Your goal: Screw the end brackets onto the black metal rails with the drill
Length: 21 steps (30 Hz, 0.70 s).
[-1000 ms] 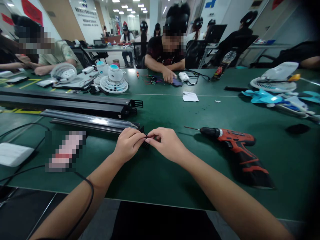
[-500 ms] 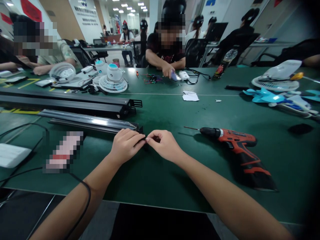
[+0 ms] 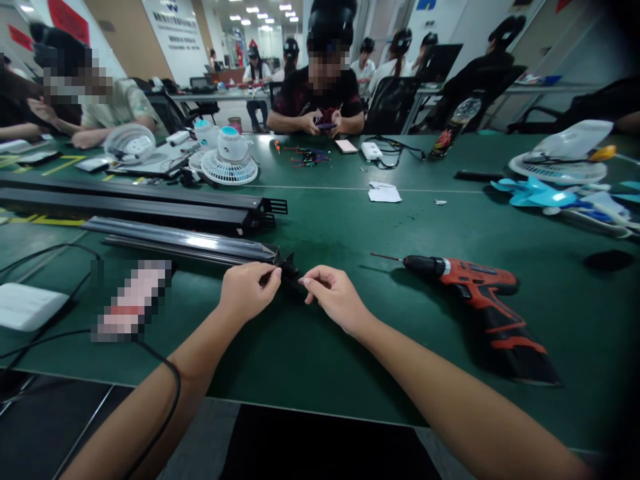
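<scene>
My left hand (image 3: 250,288) is closed in a pinch at the end of a long shiny metal bar (image 3: 185,235), its fingertips against a small black end piece (image 3: 289,268). My right hand (image 3: 334,295) is also pinched, just right of that piece. Whatever sits between its fingertips is too small and dark to name. Both hands are low over the green table (image 3: 310,360), a short gap between them. On the right lies a red and black cordless drill (image 3: 483,283), its long thin bit pointing left towards my right hand.
Long black metal housings (image 3: 200,210) lie behind the bar. At left are a blurred-out phone-like object (image 3: 134,300), a white box (image 3: 30,307) and a black cable over my left forearm. Fan parts (image 3: 230,160) and blue fan blades (image 3: 535,193) lie farther back. A co-worker (image 3: 320,93) sits opposite.
My hands have moved slightly apart, showing more of the black end piece between them. The co-worker opposite has drawn back from the table and now holds a small object in both hands.
</scene>
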Available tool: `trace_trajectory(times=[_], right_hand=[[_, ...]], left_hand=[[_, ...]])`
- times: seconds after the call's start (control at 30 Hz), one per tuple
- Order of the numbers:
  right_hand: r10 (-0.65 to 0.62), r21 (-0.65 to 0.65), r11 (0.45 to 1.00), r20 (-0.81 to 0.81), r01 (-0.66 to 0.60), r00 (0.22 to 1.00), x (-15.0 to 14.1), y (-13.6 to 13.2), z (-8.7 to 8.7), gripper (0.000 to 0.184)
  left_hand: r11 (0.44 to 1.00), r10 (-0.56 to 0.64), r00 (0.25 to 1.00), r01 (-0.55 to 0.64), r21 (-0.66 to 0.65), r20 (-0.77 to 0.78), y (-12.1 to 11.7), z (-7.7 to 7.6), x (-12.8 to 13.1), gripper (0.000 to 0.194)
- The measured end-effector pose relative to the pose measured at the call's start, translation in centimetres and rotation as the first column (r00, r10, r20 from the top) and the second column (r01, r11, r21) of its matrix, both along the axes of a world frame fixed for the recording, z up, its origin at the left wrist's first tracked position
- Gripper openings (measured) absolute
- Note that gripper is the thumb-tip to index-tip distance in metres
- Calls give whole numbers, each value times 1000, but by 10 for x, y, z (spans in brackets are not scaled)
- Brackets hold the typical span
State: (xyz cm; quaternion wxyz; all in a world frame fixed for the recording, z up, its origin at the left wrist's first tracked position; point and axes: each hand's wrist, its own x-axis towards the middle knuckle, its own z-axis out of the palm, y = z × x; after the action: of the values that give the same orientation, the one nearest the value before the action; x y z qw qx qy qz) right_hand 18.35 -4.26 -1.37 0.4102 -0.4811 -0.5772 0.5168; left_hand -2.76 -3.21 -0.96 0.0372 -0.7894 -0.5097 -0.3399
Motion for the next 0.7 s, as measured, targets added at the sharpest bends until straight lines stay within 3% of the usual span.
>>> trace_trajectory(times=[0.33, 0.7], right_hand=[[-80, -43, 996, 97, 84, 992, 7, -1, 3, 13], [-161, 110, 981, 7, 159, 987, 9, 17, -7, 21]], left_hand=[[952, -305, 952, 304, 20, 39, -1, -3, 2, 20], [975, -224, 961, 219, 47, 162, -1, 0, 19, 15]])
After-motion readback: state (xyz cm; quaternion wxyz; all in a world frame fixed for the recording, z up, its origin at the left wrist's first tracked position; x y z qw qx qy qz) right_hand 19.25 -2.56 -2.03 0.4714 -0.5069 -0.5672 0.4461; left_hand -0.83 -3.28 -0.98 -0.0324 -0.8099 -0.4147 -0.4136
